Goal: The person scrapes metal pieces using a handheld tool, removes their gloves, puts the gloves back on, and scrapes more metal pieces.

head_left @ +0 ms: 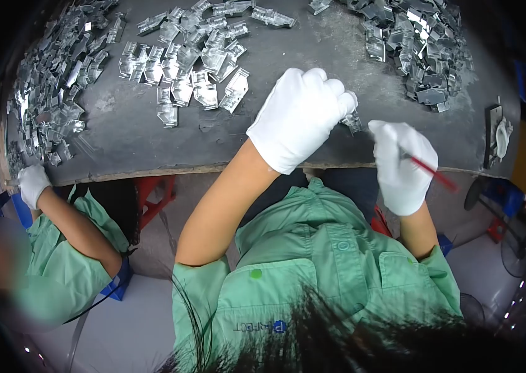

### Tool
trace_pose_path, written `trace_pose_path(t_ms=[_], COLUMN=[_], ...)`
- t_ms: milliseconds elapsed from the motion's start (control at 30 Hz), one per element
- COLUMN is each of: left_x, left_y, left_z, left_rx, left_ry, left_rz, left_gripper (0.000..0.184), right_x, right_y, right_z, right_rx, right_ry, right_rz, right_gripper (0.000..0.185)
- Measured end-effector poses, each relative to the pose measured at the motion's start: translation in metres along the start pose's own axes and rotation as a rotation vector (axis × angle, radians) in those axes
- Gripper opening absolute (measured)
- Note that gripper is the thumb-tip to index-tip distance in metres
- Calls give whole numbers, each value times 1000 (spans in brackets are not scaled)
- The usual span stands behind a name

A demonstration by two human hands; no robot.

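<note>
Dark table (319, 46) had three heaps (191, 59) of shiny parts, way too many to count. Left hand (301, 119) curled tight, one part (352, 120) pinched above near edge. Right hand (403, 166) gripped one red stick (434, 173). One co-worker's hand (32, 186) at far-left corner.

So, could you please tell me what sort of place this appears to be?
Probably a factory or workshop: piles of shiny pieces lie on a dark table, and a gloved co-worker in a matching green shirt is alongside.
</note>
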State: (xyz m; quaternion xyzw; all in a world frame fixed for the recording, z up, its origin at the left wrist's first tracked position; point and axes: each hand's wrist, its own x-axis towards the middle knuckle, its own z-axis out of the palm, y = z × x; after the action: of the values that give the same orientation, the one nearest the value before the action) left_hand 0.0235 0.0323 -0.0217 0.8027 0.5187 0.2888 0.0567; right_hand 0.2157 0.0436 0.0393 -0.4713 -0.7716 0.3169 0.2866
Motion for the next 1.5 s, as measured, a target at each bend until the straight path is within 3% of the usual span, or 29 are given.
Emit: trace_pose_path(t_ms=[33, 67, 133, 167, 300, 333, 433, 667, 767, 800, 867, 967, 1000, 1033, 1067, 1133, 1233, 1333, 1400, 1433, 1500], left_x=[0, 0, -1, -1, -1, -1, 0, 1, 2, 2, 2, 4, 4, 4, 4, 3, 5, 5, 4, 4, 5], left_y=[-1, -1, 2, 1, 2, 2, 4, 5, 4, 3, 3, 3, 2, 2, 2, 2, 2, 2, 2, 2, 1], left_z=[1, 0, -2, -3, -4, -4, -6, -8, -5, -5, -4, -5, -4, -4, -4, -4, -4, -4, -5, -5, -5], left_rx=[-9, -17, -33, -25, -62, -74, -98, -98, -98, -101, -103, -58, -83, -93, -104, -116, -103, -104, -105, -104, -91], left_ry=[-11, -21, -28, -17, 5, 3, -6, -38, -31, -36, -31, -34, -23, -26, -29, -40, -33, -23, -28, -33, -26], left_rz=[-4, -4, 4, 1, -13, -12, -23, -26, -14, -9, 3, 14, 9, 9, 9, 4, 14, 17, 18, 22, 30], left_gripper=[30, 30, 31, 32, 33, 33, 34, 37, 40, 41, 44, 45, 44, 44, 44, 43, 43, 44, 44, 44, 44], right_x=[-2, 14, 16, 14, 6, 4, 4, 11, 10, 7, -6, 10, 3, 4, 1, 1, 1, -3, -2, -11, -11], right_y=[1, -3, 20, 23, 7, 15, 15, 11, 9, 1, -23, -11, 17, 15, 6, 12, 8, 6, -5, -7, 1], right_z=[-1, -8, -18, -22, -12, -15, -10, -6, -2, 4, 8, -10, -4, -9, -12, -16, -9, 0, -6, 12, 8], right_rx=[177, 355, 556, 612, 529, 522, 647, 593, 72, -49, -592, -349, -66, -38, 498, 699, 583, 384, -421, -562, -434], right_ry=[-9, -49, 90, 124, 146, 24, 1, -82, -139, -50, -224, -135, 26, -4, 44, 37, -8, -6, -106, 96, 85], right_rz=[196, 577, 575, 459, 538, 528, 538, 579, -94, -295, -469, -399, -274, -260, 498, 566, 554, 265, -510, -594, -480], right_gripper=[15, 32, 40, 36, 32, 32, 29, 25, 16, 10, 10, 3, 7, 10, 16, 26, 25, 20, 15, 17, 16])
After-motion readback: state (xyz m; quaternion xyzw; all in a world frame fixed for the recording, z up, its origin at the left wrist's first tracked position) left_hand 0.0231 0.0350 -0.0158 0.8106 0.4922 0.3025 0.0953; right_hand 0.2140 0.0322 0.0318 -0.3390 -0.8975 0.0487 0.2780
